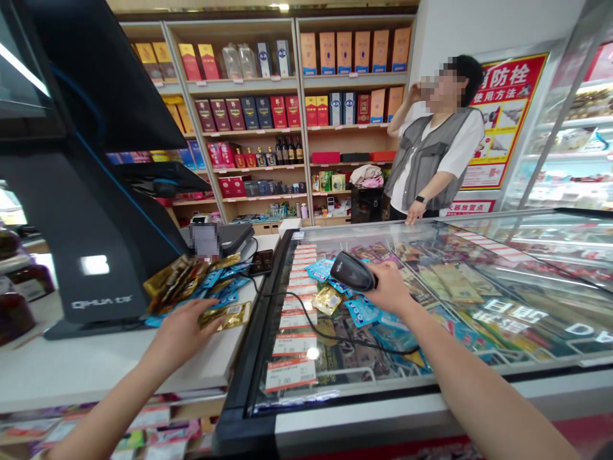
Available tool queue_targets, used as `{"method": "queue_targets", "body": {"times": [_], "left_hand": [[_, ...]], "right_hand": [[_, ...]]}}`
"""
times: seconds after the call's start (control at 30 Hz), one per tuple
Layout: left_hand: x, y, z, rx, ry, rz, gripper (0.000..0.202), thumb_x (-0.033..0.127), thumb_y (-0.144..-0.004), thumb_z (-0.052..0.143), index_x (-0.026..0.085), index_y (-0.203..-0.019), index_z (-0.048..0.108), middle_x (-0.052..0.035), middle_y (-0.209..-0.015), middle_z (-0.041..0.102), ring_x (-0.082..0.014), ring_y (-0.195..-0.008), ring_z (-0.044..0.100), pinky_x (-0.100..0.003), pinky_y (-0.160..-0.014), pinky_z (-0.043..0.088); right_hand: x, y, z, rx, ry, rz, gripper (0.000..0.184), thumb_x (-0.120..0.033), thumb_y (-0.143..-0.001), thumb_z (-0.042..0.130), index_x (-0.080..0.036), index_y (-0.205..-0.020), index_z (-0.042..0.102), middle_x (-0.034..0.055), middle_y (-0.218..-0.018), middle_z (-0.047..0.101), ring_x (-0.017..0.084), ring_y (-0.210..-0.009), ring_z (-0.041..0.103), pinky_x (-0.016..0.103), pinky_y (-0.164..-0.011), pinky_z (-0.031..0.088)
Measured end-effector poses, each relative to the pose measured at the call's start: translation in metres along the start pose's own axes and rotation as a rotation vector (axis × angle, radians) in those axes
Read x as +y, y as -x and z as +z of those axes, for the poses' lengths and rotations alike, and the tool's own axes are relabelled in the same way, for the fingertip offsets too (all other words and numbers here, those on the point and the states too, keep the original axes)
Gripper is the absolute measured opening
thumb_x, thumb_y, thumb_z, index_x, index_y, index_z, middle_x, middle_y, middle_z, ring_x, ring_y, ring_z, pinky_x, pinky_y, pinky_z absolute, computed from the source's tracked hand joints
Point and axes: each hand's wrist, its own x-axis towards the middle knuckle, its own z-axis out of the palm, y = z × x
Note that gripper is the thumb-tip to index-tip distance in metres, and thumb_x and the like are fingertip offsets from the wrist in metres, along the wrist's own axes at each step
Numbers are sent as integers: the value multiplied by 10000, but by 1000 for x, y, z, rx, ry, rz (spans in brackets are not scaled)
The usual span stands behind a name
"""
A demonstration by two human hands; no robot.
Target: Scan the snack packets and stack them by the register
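Note:
My right hand (390, 289) is closed around a black barcode scanner (353, 271), held over the glass lid of the freezer (479, 364); its black cable (330, 335) trails back across the glass. Below the scanner lie several blue sachets (361, 312) and a gold sachet (327, 299). My left hand (184, 329) rests on the white counter (71, 367) and pinches a gold sachet (228, 315). Just beyond it is a heap of gold and blue sachets (191, 281).
A black checkout terminal (81, 211) stands at the left of the counter. A person in a grey vest (433, 153) stands beyond the freezer, one hand on its glass. Shelves of boxed goods (287, 108) fill the back wall. A chilled display (569, 134) is at right.

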Motion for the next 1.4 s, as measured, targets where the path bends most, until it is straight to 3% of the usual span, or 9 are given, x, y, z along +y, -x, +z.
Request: {"method": "queue_targets", "body": {"times": [0.17,0.43,0.53,0.63,0.73,0.9,1.07,1.2,1.4], "left_hand": [[-17,5,3,-118,-145,-62,623,626,-700,518,165,-1071,713,-170,-1108,701,-340,-986,657,-410,-879,497],[-7,6,4,-197,-181,-230,714,651,-720,488,169,-1223,643,-189,-1153,686,-389,-1026,638,-461,-837,492],[-2,7,1,-138,-122,-234,721,607,-695,541,146,-1243,619,-195,-1156,671,-382,-1020,632,-465,-855,487],[2,10,1,-3,17,-191,729,551,-659,578,123,-1248,592,-168,-1095,668,-336,-1004,627,-429,-884,484],[7,13,0,79,190,-248,644,526,-621,582,144,-1138,628,-111,-912,683,-286,-820,650,-377,-752,512],[31,16,-7,19,420,-337,388,563,-586,594,218,-759,637,-30,-680,670,-214,-588,599,-303,-577,469],[73,12,6,155,601,-249,333,539,-651,573,222,-752,554,4,-666,640,-174,-606,588,-261,-572,456],[107,8,34,136,675,-132,244,463,-710,544,227,-748,499,30,-633,582,-149,-581,559,-248,-561,441],[120,10,55,100,671,-67,210,429,-746,530,233,-719,462,54,-592,515,-127,-552,504,-231,-543,414]], "right_hand": [[-14,6,13,-51,-63,-123,200,-319,-728,633,-231,-904,668,31,-846,737,199,-796,641,312,-803,326],[-13,8,15,-43,-44,-182,216,-270,-688,608,-224,-892,662,36,-844,733,211,-795,649,348,-820,312],[-14,8,16,-31,-38,-181,247,-257,-672,605,-230,-910,667,29,-818,730,212,-783,644,354,-827,309],[-15,9,16,-30,-37,-185,260,-247,-667,608,-236,-920,666,25,-833,731,218,-804,644,360,-831,301],[-16,9,17,-36,-45,-190,256,-260,-672,630,-235,-925,664,24,-837,731,217,-808,643,364,-835,296],[-18,8,17,-47,-47,-196,230,-306,-698,653,-230,-916,662,29,-843,732,213,-826,638,354,-835,308],[-21,7,13,-50,-73,-201,224,-304,-705,637,-226,-914,656,34,-864,732,213,-846,642,344,-830,301],[-26,7,9,-67,-97,-215,237,-304,-690,639,-229,-915,653,22,-824,723,203,-812,639,339,-820,300],[-34,5,4,-149,-72,-226,212,-287,-665,638,-229,-869,636,9,-780,710,187,-739,609,335,-805,299]]}}
